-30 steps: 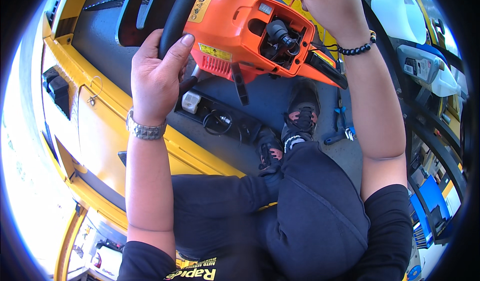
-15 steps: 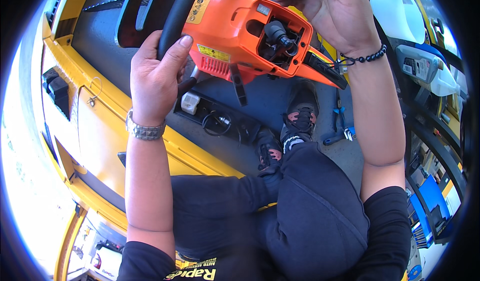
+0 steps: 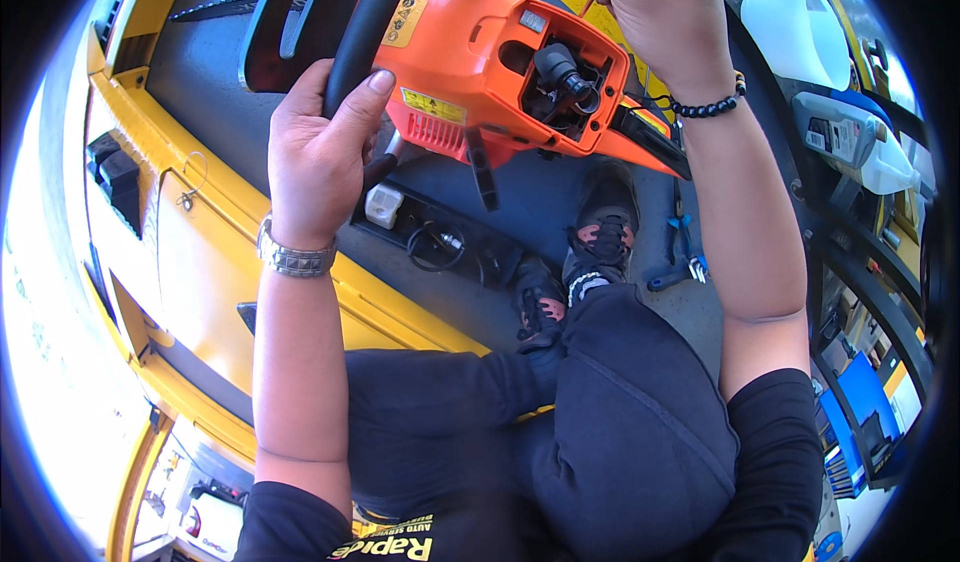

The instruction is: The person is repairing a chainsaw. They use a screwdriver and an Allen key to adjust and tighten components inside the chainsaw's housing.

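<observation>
An orange chainsaw (image 3: 450, 47) is held up in front of me, its toothed bar (image 3: 215, 9) pointing away to the far left. My left hand (image 3: 318, 152) wraps around its black tubular handle (image 3: 368, 37), the thumb along the near side. Inside the uncovered opening at its right end sits a black rubbery part (image 3: 560, 70). My right hand (image 3: 665, 27) is closed above the saw's right end, apart from the body. A thin orange bit shows at its fingers; what it is, I cannot make out. The fingertips are partly cut off by the top edge.
Blue-handled pliers (image 3: 678, 232) and another blue-and-black tool (image 3: 675, 274) lie on the floor by my shoe (image 3: 605, 222). A black tray (image 3: 440, 242) holds a cable and white block. White containers (image 3: 795, 37) stand right, near a black metal frame (image 3: 870, 262). Yellow panels (image 3: 200, 252) line the left.
My right hand has gone from loosely spread fingers to a closed grip and shifted slightly up and left. The chainsaw and my left hand have moved a little to the right.
</observation>
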Motion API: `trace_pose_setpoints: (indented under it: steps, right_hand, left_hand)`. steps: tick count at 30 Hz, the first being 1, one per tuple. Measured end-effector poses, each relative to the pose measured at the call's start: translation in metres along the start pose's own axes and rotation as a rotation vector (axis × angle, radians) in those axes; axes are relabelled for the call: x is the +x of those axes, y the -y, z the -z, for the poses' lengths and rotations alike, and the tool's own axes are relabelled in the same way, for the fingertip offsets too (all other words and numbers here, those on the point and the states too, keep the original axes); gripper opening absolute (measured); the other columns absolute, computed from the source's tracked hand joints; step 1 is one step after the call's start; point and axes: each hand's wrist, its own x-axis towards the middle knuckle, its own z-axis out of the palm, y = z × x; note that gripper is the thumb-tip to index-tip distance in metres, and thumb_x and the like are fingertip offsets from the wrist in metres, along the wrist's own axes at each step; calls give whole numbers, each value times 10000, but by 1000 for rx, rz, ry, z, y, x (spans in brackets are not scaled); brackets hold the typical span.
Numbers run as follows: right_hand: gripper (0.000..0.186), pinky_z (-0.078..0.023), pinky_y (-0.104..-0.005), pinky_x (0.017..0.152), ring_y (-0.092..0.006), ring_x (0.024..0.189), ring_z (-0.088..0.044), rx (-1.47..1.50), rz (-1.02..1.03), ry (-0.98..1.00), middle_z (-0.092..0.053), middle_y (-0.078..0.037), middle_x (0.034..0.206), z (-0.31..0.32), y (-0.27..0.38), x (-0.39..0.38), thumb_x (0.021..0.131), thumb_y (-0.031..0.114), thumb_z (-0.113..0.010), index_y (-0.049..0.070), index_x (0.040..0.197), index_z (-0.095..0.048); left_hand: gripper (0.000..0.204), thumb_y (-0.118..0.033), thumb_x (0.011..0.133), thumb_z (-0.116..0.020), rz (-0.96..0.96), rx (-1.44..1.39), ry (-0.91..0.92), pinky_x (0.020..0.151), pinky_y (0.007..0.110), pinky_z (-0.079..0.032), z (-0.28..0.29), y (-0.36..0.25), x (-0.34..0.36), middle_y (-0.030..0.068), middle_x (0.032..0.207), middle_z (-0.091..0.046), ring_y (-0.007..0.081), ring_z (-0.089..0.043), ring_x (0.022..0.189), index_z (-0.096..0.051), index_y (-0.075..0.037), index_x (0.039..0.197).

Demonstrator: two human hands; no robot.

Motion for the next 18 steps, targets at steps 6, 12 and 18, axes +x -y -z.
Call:
trace_pose_setpoints:
  steps: [6, 12, 18]
  right_hand:
    - [304, -422, -215, 503, -53, 542, -500, -24, -11, -281, -553, 18, 688, 1, 2, 2, 1030, 85, -517, -51, 1300, -548]
    - [408, -417, -215, 454, -83, 493, -500, 238, -265, -37, -605, -40, 695, 25, 6, -3, 1025, 85, -478, 9, 1424, -503]
    - [346, -581, -248, 742, -117, 798, -684, 478, -165, 548, -641, -44, 990, 61, -28, 4, 1072, 256, -555, 52, 1351, -547]
  left_hand:
    - [295, -271, 961, -749, -3, -60, -6, 495, 193, -324, -2, 4, 2, -53, 651, -542, 17, -450, 548, -665, 2, 1034]
    - [217, -228, 993, -687, 21, 33, 15, 528, 196, -373, 0, -3, 0, -38, 674, -542, 34, -472, 576, -623, -22, 1020]
    - [215, -229, 999, -678, 48, -4, 25, 528, 197, -372, -1, -4, 0, -39, 676, -537, 34, -466, 575, -608, -26, 1010]
